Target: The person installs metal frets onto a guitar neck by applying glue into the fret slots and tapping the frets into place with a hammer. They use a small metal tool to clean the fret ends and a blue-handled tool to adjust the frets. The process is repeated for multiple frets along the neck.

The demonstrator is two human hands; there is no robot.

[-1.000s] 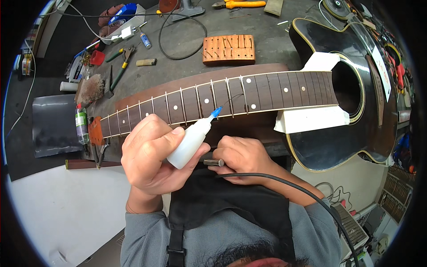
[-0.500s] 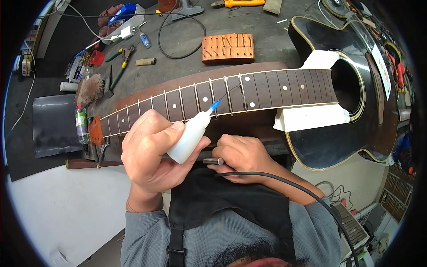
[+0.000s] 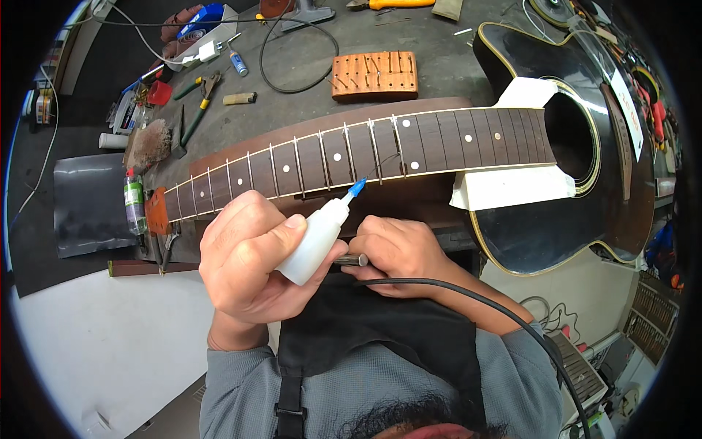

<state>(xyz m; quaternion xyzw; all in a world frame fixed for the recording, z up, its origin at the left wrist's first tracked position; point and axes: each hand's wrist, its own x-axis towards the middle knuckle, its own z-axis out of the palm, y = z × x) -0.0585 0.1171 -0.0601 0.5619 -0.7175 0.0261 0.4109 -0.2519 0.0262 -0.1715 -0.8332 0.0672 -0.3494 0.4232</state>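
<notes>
A black acoustic guitar [image 3: 541,234] lies across the bench, its dark fretboard [image 3: 446,139] reaching left. Metal frets sit in the neck's left and middle part; towards the sound hole only bare slots show. My left hand [image 3: 252,256] is closed round a white squeeze bottle [image 3: 314,241]. The bottle tilts so that its blue nozzle [image 3: 357,187] and thin dark tip lie over the near edge of the fretboard, by a fret. Just below the neck, my right hand [image 3: 398,252] is closed on a metal cylindrical tool [image 3: 355,260], mostly hidden by the fingers.
A drilled wooden block [image 3: 374,75] holding fret wire pieces stands beyond the neck. Pliers [image 3: 201,110], a brush [image 3: 150,144] and a green-labelled bottle [image 3: 134,201] lie leftward. White masking sheets [image 3: 519,192] flank the fretboard's end. A black cable [image 3: 468,296] crosses my right forearm.
My left hand has brought the bottle slightly towards me, its nozzle shifting from over the fretboard to the near edge. My right hand has hardly moved, still gripping the metal tool.
</notes>
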